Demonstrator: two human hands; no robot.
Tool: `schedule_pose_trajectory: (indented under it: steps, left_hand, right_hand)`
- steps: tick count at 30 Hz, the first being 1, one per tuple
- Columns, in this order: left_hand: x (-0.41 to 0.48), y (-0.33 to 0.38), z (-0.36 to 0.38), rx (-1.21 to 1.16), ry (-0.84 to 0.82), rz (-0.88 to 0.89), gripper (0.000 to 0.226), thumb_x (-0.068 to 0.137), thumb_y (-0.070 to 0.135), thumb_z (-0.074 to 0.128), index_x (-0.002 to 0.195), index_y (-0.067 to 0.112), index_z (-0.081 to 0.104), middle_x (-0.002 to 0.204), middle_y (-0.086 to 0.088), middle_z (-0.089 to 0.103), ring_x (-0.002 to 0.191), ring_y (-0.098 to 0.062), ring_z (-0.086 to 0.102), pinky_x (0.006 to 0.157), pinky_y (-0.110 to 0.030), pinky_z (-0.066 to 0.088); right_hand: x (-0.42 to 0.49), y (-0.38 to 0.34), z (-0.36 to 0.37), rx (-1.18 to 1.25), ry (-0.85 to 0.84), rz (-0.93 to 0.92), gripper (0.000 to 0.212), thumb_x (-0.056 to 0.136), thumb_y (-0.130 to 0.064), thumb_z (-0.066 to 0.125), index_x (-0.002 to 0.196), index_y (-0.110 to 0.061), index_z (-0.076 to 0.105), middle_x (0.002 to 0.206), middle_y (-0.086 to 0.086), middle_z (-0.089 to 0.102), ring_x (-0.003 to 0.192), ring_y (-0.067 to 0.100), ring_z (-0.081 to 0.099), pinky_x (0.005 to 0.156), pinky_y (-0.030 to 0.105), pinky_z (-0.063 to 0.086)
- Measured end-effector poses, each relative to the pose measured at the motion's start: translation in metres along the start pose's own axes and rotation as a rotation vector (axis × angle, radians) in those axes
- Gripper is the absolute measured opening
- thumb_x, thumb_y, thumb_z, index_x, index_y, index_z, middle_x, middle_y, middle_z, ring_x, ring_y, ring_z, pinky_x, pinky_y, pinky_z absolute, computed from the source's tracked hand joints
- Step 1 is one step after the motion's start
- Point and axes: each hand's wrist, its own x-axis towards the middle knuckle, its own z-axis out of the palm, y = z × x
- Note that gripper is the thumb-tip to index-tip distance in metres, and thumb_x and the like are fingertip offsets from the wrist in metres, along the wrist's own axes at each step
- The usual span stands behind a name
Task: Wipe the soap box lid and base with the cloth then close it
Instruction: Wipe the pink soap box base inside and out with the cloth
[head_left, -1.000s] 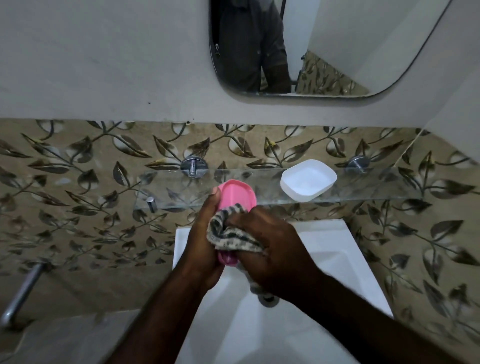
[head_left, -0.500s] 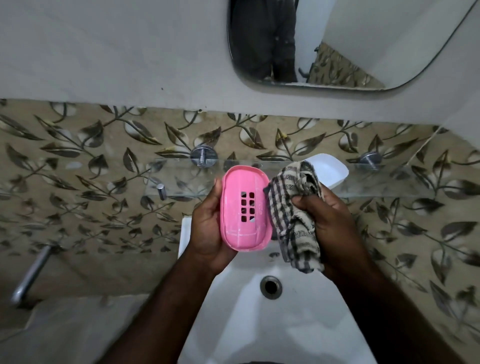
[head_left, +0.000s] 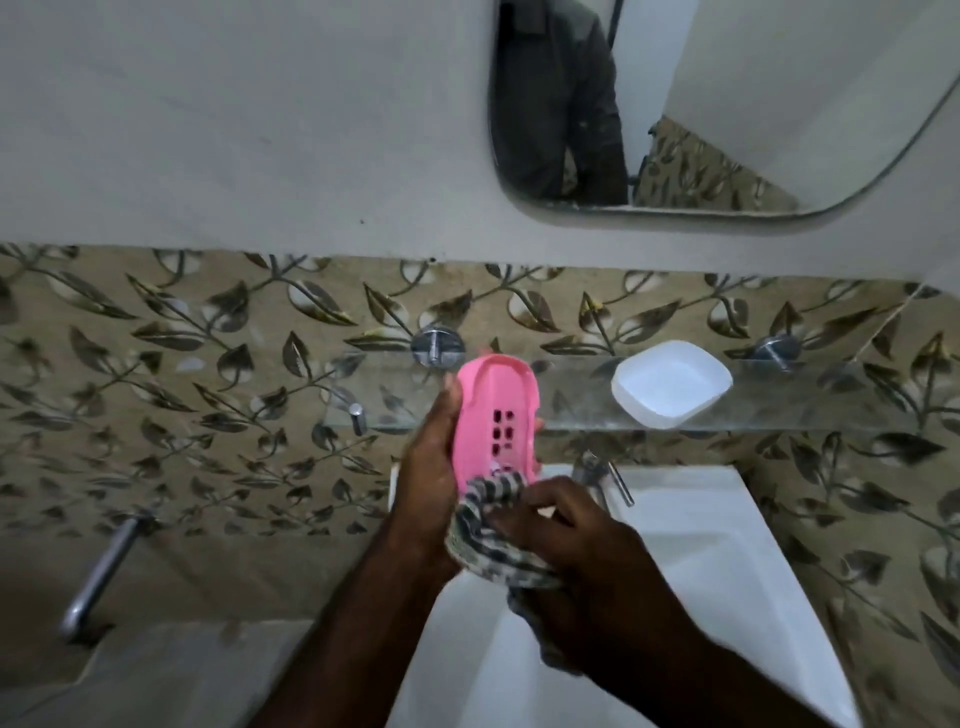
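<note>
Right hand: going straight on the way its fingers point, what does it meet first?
The cloth the right hand grips, then, just beyond, the pink part's lower end in the left hand; depth unclear.

The lid (head_left: 670, 384) sits on the shelf (head_left: 810, 408) right of the base (head_left: 496, 415), whose near end the cloth (head_left: 483, 525) touches, above the sink (head_left: 701, 530).

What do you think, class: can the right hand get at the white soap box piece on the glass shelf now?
Probably yes. The white soap box piece lies on the glass shelf, nothing between it and the right hand, though that hand holds the cloth against the pink tray.
</note>
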Motion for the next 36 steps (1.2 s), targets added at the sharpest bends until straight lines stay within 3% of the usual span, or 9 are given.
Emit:
schedule_pose_trajectory:
  steps: [7, 14, 20, 23, 26, 28, 31, 33, 36]
  left_hand:
    - [-0.005, -0.011, 0.013, -0.064, -0.035, -0.016, 0.065, 0.085, 0.054, 0.049, 0.117, 0.000, 0.063, 0.102, -0.019, 0.072, 0.089, -0.029, 0.070, 0.079, -0.039, 0.058]
    - [-0.005, 0.004, 0.004, -0.073, 0.005, -0.033, 0.080, 0.076, 0.064, 0.056, 0.124, 0.000, 0.062, 0.118, -0.029, 0.065, 0.101, -0.035, 0.065, 0.087, -0.045, 0.054]
    - [0.001, 0.005, 0.009, -0.042, 0.034, 0.044, 0.073, 0.091, 0.064, 0.039, 0.139, 0.008, 0.048, 0.116, -0.023, 0.067, 0.103, -0.031, 0.066, 0.081, -0.044, 0.056]
    - [-0.001, 0.006, 0.011, -0.035, 0.025, 0.062, 0.073, 0.089, 0.064, 0.041, 0.137, 0.010, 0.051, 0.121, -0.023, 0.065, 0.110, -0.035, 0.063, 0.089, -0.050, 0.052]
    - [-0.003, 0.006, 0.009, -0.046, 0.002, 0.093, 0.066, 0.093, 0.061, 0.037, 0.134, 0.012, 0.055, 0.125, -0.020, 0.064, 0.113, -0.034, 0.061, 0.092, -0.050, 0.051]
    - [-0.005, 0.006, 0.008, -0.040, 0.002, 0.117, 0.064, 0.094, 0.058, 0.036, 0.134, 0.011, 0.055, 0.126, -0.021, 0.063, 0.112, -0.034, 0.061, 0.093, -0.049, 0.051]
    - [-0.006, 0.004, 0.012, -0.033, 0.014, 0.068, 0.070, 0.091, 0.061, 0.037, 0.134, 0.008, 0.053, 0.119, -0.021, 0.066, 0.105, -0.031, 0.065, 0.088, -0.046, 0.054]
    - [-0.006, 0.002, 0.016, -0.038, 0.033, 0.020, 0.079, 0.085, 0.065, 0.045, 0.133, 0.002, 0.053, 0.116, -0.023, 0.065, 0.100, -0.030, 0.065, 0.085, -0.043, 0.056]
    - [-0.006, -0.003, 0.023, -0.025, 0.052, 0.021, 0.084, 0.079, 0.064, 0.053, 0.129, -0.003, 0.054, 0.117, -0.027, 0.059, 0.102, -0.033, 0.061, 0.087, -0.041, 0.054]
  right_hand:
    - [0.043, 0.002, -0.032, -0.082, 0.267, 0.040, 0.039, 0.071, -0.009, 0.070, 0.109, -0.019, 0.072, 0.108, -0.001, 0.057, 0.090, 0.007, 0.059, 0.076, 0.017, 0.047]
    - [0.011, -0.002, -0.023, -0.248, 0.108, -0.150, 0.025, 0.076, -0.017, 0.064, 0.100, -0.023, 0.071, 0.109, -0.004, 0.060, 0.091, 0.013, 0.062, 0.066, 0.022, 0.048]
    - [0.028, 0.011, -0.038, -0.322, 0.122, 0.042, 0.036, 0.065, -0.006, 0.076, 0.098, -0.021, 0.075, 0.109, -0.002, 0.066, 0.088, 0.024, 0.068, 0.066, 0.037, 0.055]
    - [0.033, 0.008, -0.034, 0.038, 0.276, 0.148, 0.036, 0.072, 0.003, 0.066, 0.100, -0.020, 0.073, 0.090, -0.007, 0.069, 0.076, 0.015, 0.069, 0.064, 0.037, 0.058]
    - [0.035, 0.003, -0.035, 0.664, 0.485, 0.301, 0.037, 0.087, 0.011, 0.054, 0.102, -0.019, 0.069, 0.068, 0.011, 0.064, 0.053, 0.011, 0.062, 0.048, 0.025, 0.054]
    - [0.032, 0.007, -0.037, 0.745, 0.512, 0.352, 0.029, 0.091, 0.006, 0.055, 0.099, -0.019, 0.068, 0.060, 0.011, 0.058, 0.050, 0.014, 0.055, 0.049, 0.027, 0.047]
    - [0.025, 0.000, -0.025, 0.635, 0.369, 0.310, 0.023, 0.085, -0.008, 0.067, 0.096, -0.028, 0.069, 0.071, -0.001, 0.066, 0.055, 0.013, 0.062, 0.052, 0.027, 0.050]
    - [0.018, -0.009, -0.012, 0.344, 0.338, 0.185, 0.033, 0.079, -0.017, 0.074, 0.100, -0.042, 0.069, 0.098, -0.008, 0.068, 0.080, 0.003, 0.068, 0.070, 0.024, 0.055]
    - [0.024, -0.005, -0.012, 0.104, 0.342, 0.009, 0.039, 0.079, -0.009, 0.071, 0.115, -0.026, 0.069, 0.122, -0.005, 0.063, 0.107, 0.005, 0.063, 0.091, 0.028, 0.053]
